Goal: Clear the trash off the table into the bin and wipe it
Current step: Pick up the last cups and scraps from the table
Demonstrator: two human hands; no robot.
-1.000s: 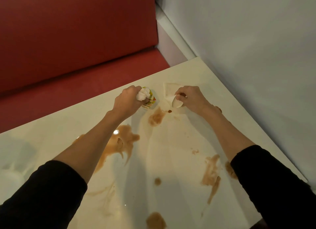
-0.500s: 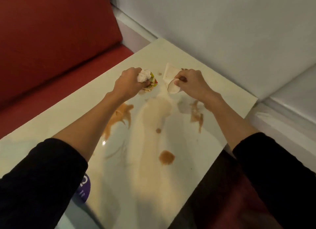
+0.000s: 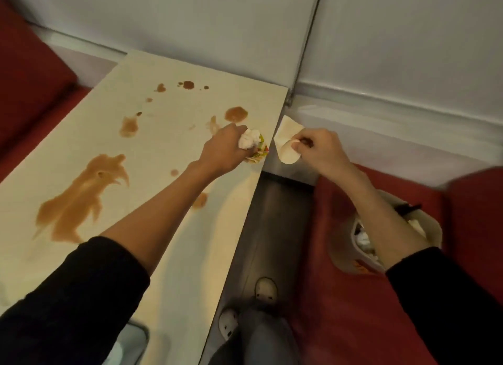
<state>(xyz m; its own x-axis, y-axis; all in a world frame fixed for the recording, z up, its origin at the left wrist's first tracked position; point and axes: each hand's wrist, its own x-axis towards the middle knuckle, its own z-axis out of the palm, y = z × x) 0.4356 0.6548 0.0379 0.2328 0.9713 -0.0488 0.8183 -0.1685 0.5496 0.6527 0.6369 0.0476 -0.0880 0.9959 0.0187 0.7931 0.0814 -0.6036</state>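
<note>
Swinging right since the earlier frames, the view now takes in the desk's (image 3: 168, 135) right edge, the grey floor (image 3: 275, 223) beside it and a red seat (image 3: 353, 296) carrying the bin (image 3: 432, 225). The right hand (image 3: 318, 152), which was over the desk, has moved past its edge and hangs above the floor gap, its fingers (image 3: 298, 144) pinching a pale napkin (image 3: 285, 138). The left hand (image 3: 226, 149) stays over the desk near that edge, fingers curled tight round a crumpled white tissue (image 3: 249, 138) and a yellow-and-red wrapper (image 3: 260, 153).

Brown spills (image 3: 81, 198) mark the cream desk: one large streaked puddle at the left and roughly ten smaller blots toward the far end. White wall panels (image 3: 217, 18) close the far side, and another red seat (image 3: 30, 73) lies at the left. Two hands, two black sleeves (image 3: 68, 296), two pale shoes (image 3: 265, 288), one bin with white scraps inside, partly hidden by the right forearm.
</note>
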